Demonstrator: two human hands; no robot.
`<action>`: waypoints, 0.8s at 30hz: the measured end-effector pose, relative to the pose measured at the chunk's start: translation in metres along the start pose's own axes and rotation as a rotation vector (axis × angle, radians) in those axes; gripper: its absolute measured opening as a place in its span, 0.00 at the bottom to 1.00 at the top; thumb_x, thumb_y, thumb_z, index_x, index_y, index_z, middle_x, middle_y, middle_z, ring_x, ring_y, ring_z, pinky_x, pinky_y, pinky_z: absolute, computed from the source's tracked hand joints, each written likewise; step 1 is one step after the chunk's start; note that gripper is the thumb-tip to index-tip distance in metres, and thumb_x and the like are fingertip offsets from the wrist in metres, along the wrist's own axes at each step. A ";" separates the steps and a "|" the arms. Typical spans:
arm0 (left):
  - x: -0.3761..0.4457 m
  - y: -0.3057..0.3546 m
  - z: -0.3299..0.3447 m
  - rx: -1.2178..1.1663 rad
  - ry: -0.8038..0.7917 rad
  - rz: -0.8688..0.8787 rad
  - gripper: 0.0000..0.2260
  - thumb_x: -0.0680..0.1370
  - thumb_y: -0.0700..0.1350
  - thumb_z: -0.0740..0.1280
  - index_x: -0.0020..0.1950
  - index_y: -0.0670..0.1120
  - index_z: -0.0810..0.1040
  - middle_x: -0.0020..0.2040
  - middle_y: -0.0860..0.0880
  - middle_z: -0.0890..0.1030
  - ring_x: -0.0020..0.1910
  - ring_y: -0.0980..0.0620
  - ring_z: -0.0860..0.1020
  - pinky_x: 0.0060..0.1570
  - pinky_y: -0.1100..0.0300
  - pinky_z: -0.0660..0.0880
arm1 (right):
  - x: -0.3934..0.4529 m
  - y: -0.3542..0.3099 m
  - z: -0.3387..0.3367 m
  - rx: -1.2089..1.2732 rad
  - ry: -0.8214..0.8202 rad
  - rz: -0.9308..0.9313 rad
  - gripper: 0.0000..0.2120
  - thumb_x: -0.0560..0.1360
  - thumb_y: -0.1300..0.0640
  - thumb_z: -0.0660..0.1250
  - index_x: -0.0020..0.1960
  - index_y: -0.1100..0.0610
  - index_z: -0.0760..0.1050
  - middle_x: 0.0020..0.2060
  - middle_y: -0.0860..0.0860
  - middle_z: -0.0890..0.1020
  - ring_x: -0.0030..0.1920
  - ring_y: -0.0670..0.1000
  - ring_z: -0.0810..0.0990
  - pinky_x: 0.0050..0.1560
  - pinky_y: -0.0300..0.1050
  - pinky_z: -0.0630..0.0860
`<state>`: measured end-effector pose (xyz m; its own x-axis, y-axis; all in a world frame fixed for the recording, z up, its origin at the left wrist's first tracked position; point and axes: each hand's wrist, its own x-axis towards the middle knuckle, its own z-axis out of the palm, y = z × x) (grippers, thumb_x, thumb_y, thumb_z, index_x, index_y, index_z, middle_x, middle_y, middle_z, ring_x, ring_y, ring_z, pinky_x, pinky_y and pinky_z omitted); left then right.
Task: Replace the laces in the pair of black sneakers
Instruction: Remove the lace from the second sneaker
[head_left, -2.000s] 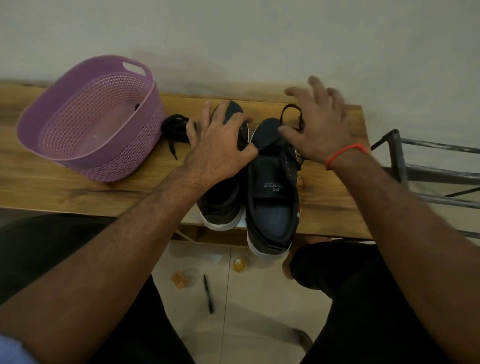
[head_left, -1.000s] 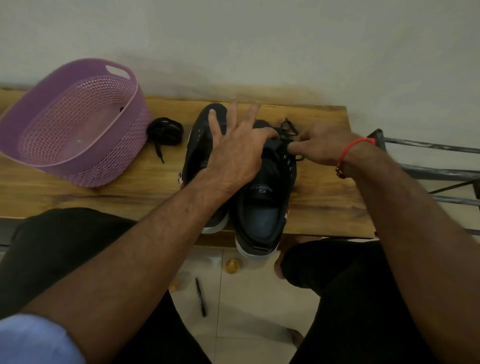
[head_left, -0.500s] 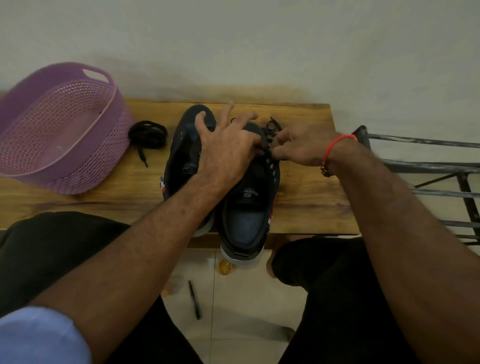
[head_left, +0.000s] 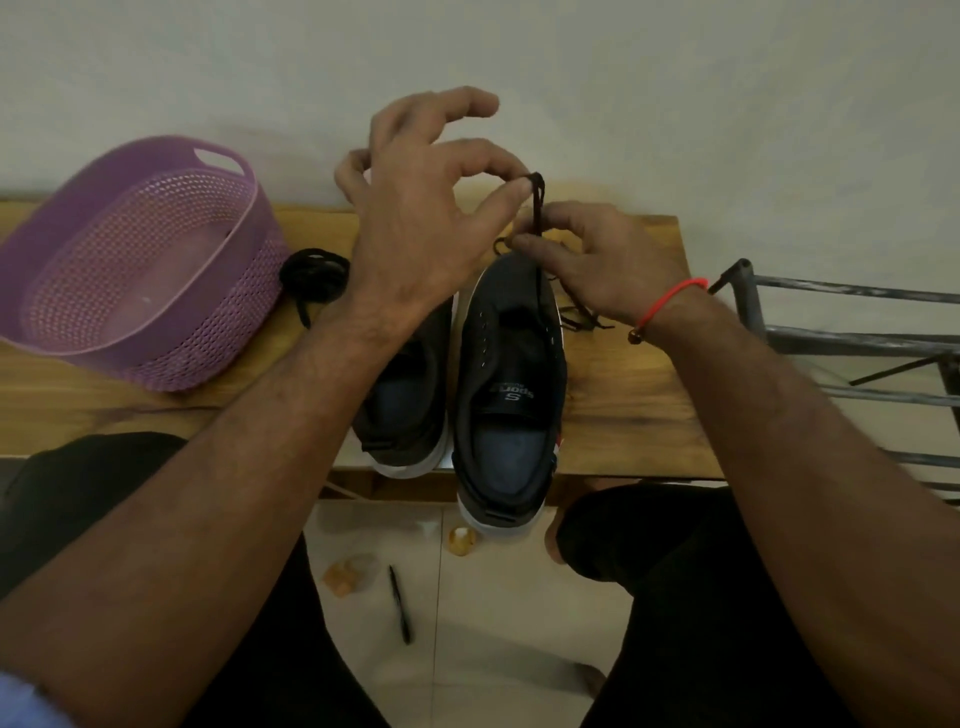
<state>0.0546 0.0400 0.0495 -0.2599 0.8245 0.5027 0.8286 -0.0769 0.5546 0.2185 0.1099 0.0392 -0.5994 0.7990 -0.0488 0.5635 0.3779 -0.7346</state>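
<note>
While the woven purple plastic basket sits on your wooden bench beside the two black sneakers, your left hand pinches a thin black lace taut above the right shoe's toe, your right hand gripping it lower.

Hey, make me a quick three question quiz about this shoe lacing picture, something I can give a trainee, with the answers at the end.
1. True or false: the purple basket sits to the right of the sneakers.
2. What does the left hand pinch? A) a pen B) a black lace C) the basket rim
3. Fill in: the bundled spare lace lies on the wooden bench between the basket and the ____.

Key: 1 false. 2 B; the right hand pinches it too, at the toe of the right sneaker. 3 left sneaker.
</note>
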 end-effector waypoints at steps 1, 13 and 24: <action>0.000 -0.002 -0.002 -0.019 0.030 -0.003 0.06 0.75 0.60 0.69 0.49 0.62 0.83 0.66 0.62 0.76 0.70 0.56 0.68 0.67 0.45 0.61 | 0.002 0.000 0.001 0.003 0.015 -0.012 0.12 0.81 0.47 0.64 0.58 0.51 0.81 0.56 0.43 0.81 0.57 0.42 0.77 0.56 0.39 0.71; 0.007 -0.026 -0.054 -0.513 0.105 -0.588 0.03 0.80 0.44 0.67 0.53 0.48 0.74 0.48 0.52 0.87 0.46 0.55 0.85 0.40 0.65 0.76 | 0.016 0.014 0.004 -0.026 0.267 -0.096 0.06 0.75 0.45 0.72 0.46 0.48 0.81 0.55 0.48 0.80 0.56 0.48 0.76 0.60 0.37 0.71; -0.029 -0.002 -0.005 -0.484 -0.402 -0.415 0.10 0.76 0.51 0.75 0.56 0.53 0.84 0.48 0.56 0.87 0.50 0.59 0.84 0.58 0.52 0.80 | 0.000 -0.028 0.012 0.598 0.256 -0.268 0.08 0.76 0.61 0.72 0.52 0.64 0.83 0.44 0.53 0.86 0.46 0.48 0.84 0.49 0.43 0.80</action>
<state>0.0579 0.0131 0.0371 -0.2255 0.9734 -0.0407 0.3670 0.1236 0.9220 0.1963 0.0939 0.0516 -0.4802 0.8268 0.2929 -0.0382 0.3139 -0.9487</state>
